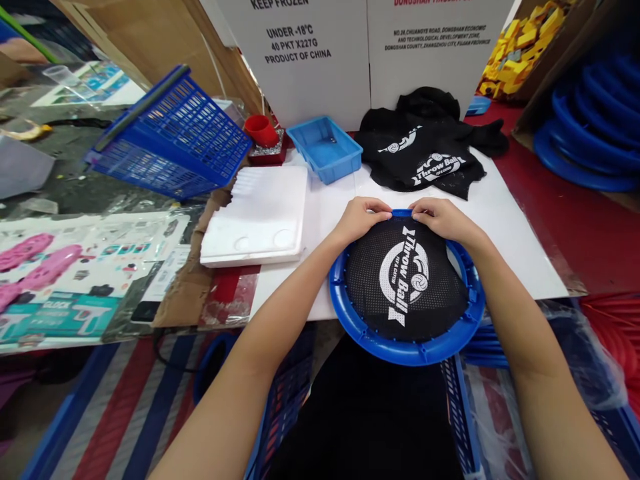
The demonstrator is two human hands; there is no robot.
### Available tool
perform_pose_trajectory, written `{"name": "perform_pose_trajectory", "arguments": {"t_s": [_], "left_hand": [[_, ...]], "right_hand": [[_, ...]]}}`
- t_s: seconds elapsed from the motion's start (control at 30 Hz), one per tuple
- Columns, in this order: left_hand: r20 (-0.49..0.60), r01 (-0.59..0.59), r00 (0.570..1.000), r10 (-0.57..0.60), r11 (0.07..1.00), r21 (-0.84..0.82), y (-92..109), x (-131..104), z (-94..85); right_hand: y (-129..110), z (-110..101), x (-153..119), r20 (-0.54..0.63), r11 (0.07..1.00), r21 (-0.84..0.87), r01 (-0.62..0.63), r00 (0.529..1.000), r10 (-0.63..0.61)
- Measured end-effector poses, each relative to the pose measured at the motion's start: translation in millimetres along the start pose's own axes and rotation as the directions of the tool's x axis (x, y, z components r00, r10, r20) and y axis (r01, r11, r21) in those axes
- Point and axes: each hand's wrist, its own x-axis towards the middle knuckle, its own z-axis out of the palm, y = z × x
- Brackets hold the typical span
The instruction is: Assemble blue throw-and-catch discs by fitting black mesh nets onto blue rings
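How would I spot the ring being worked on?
Find the big white carton at the back. Nearer, at the white board, the left hand and right hand hold the ring. Unlike the loose black cloths behind it, its black mesh sits inside a blue rim.

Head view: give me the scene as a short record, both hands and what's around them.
Left hand: fingertips gripping the far edge of the blue ring
Right hand: gripping the same edge, just to the right
Black mesh: inside the ring, printed "Throw Ball"; gap at its upper right
Black fabric pile: beyond the ring
Light-blue tray: left of the pile
White foam block: left of the ring
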Motion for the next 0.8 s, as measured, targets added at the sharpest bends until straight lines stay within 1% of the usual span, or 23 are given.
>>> {"name": "perform_pose_trajectory", "arguments": {"t_s": [0.1, 0.13, 0.27, 0.33, 0.4, 0.47, 0.6, 0.7, 0.8], "left_hand": [[0.013, 0.008, 1.0, -0.008, 1.0, 0.005, -2.1, -0.4, 0.8], [0.019, 0.016, 1.0, -0.016, 1.0, -0.004, -2.8, -0.5, 0.2], [0.058, 0.056, 0.997, -0.053, 0.997, -0.05, -2.8, -1.2, -4.1], [0.074, 0.037, 0.997, -0.034, 0.998, -0.048, 0.0, -1.9, -5.0], [0.081, -0.01, 0.997, 0.011, 1.0, -0.011, 4.0, -3.5, -3.7], [0.089, -0.07, 0.994, 0.065, 0.996, 0.055, 8.0, -5.7, -0.9], [0.119, -0.166, 0.982, 0.147, 0.97, 0.176, 11.5, -9.8, 4.3], [0.139, -0.163, 0.98, 0.139, 0.97, 0.18, 11.4, -11.2, 5.3], [0.156, -0.131, 0.982, 0.104, 0.975, 0.177, 12.0, -11.8, 5.1]], "right_hand": [[3.5, -4.6, 0.9, 0.02, 1.0, -0.005, -0.001, 1.0, 0.001], [4.8, -7.9, 3.0, 0.044, 1.0, 0.0, -0.001, 0.999, 0.001], [1.9, -23.3, 20.2, 0.232, 0.999, 0.024, -0.027, 0.973, 0.021], [-5.3, -25.2, 29.6, 0.27, 1.0, 0.003, 0.008, 0.963, -0.008], [-13.2, -20.7, 35.0, 0.256, 0.997, -0.004, 0.073, 0.964, -0.069], [-18.6, -12.3, 34.3, 0.235, 0.993, 0.005, 0.114, 0.965, -0.112], [-18.4, 2.7, 21.8, 0.143, 0.994, 0.039, 0.102, 0.984, -0.106], [-15.7, 9.5, 15.5, 0.09, 0.995, 0.077, 0.066, 0.993, -0.072], [-16.7, 14.9, 16.4, 0.066, 0.998, 0.008, 0.055, 0.996, -0.056]]}}
